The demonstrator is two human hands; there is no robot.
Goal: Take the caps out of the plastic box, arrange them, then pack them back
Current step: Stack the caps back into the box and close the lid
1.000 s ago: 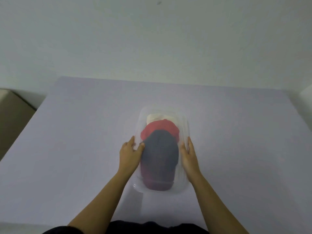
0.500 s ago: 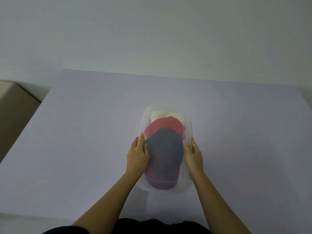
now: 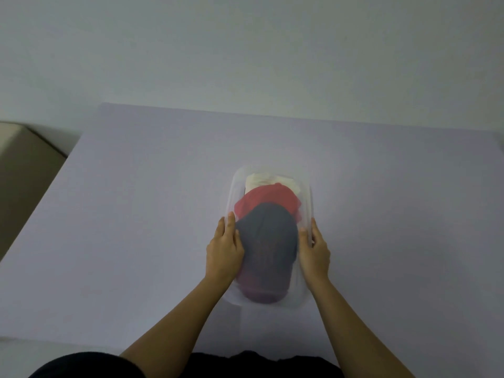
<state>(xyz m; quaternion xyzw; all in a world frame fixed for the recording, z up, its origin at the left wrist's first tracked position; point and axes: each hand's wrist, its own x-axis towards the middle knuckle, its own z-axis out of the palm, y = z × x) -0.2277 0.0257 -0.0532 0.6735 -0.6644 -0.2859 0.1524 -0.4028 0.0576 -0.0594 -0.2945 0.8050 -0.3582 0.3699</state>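
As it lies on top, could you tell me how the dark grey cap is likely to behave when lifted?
Likely floppy and light: the dark grey cap looks like cloth draped over the red cap. It spans the clear plastic box wall to wall, so it may drag coming out.

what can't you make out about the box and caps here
Head view, the only one:
Cap count: the dark cap overlaps the red cap, which overlaps the cream cap; anything beneath is hidden.
Lid on the box or not: the clear plastic is too blurred to tell.
Palms: hidden by the backs of the left hand and right hand.
Near-end brims: hazy through the box wall.
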